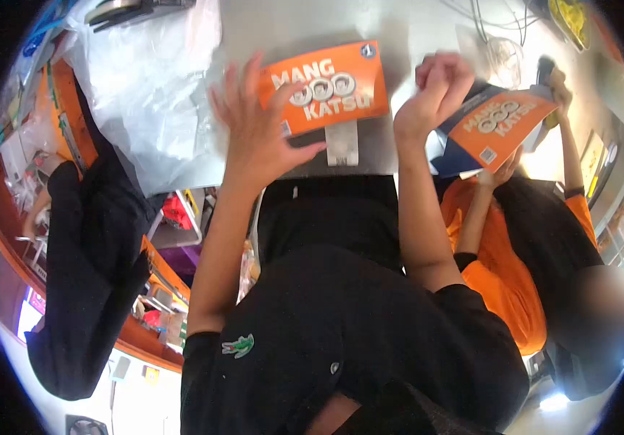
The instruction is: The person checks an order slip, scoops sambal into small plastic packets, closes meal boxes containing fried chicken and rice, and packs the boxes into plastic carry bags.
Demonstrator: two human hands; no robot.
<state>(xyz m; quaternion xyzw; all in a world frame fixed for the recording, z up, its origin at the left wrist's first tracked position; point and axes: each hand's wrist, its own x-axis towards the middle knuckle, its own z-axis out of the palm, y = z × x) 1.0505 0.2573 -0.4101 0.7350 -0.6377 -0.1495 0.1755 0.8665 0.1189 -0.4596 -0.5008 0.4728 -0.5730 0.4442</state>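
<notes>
A grey worktop (pixel 290 25) stretches in front of the person, whose black shirt (pixel 370 312) fills the lower middle of the view. At the right stands a co-worker (pixel 522 261) in orange and black. Clear plastic (pixel 138 87) is heaped over the worktop's left side. Next in size are two orange boxes with white lettering. The co-worker's box (pixel 504 119), which has dark blue sides, is tilted, with one of the co-worker's hands at its near edge and the other at its far right side. The person's orange box (pixel 348 83) is over the worktop, between the person's two hands, printed face up. The left hand (pixel 265 127) has its fingers spread wide, overlapping the box's left end; whether they touch it cannot be told. The right hand (pixel 435 94) is apart from the box, to its right, its fingers curled closed; their inside is hidden. A white paper slip (pixel 341 145) sticks out at the box's near edge, just beside the left thumb. Smallest is a green crocodile patch (pixel 238 346) on the black shirt.
</notes>
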